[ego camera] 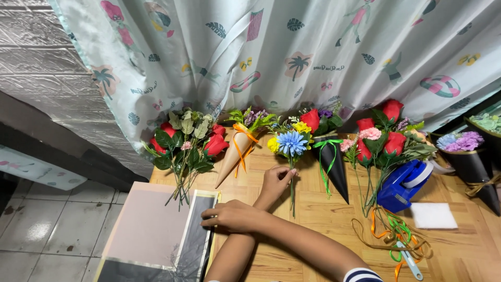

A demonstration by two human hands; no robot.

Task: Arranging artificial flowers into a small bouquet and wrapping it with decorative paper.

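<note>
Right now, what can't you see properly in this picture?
All in the head view:
- The left hand pinches the blue flower by its stem, and its wrist is hidden under the right hand.
- The paper sheets are cut off by the bottom edge.
- The black cone is cut off by the right edge.
- The small tool is tangled in ribbons, so its kind is unclear.

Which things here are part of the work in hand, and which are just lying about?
In hand:
- blue flower, stem pinched by the left hand
- black wrapping sheet, under the flat right hand

Lying about:
- blue tape dispenser
- ribbon tangle
- white pad
- tan cone bouquet
- black cone bouquet
- red rose bunch
</note>
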